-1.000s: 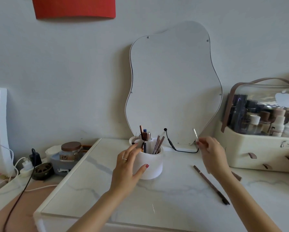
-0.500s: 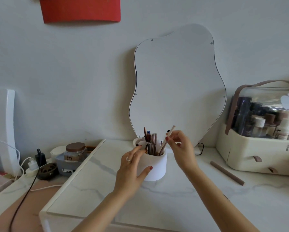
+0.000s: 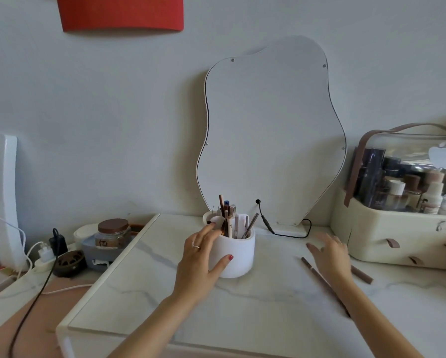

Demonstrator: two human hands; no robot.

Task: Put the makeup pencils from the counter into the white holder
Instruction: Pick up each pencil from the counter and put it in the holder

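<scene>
The white holder point(image 3: 238, 257) stands on the marble counter point(image 3: 255, 319) in front of the mirror, with several makeup pencils point(image 3: 228, 223) upright in it. My left hand point(image 3: 200, 259) wraps the holder's left side, thumb on its front. My right hand point(image 3: 330, 255) hovers with fingers spread over the counter to the right, holding nothing. A long dark brown pencil point(image 3: 320, 277) lies diagonally under that hand. A shorter brown pencil point(image 3: 362, 275) lies just right of the wrist.
A wavy mirror point(image 3: 268, 130) leans on the wall behind the holder, its black cable point(image 3: 281, 232) trailing on the counter. A cream cosmetics case point(image 3: 397, 236) fills the right side. At left sit a glass jar point(image 3: 112, 233), plugs and a black cord point(image 3: 33, 298).
My right hand has let the pale pencil go into the holder and moved right and down, over the pencils lying on the counter. My left hand has stayed on the holder.
</scene>
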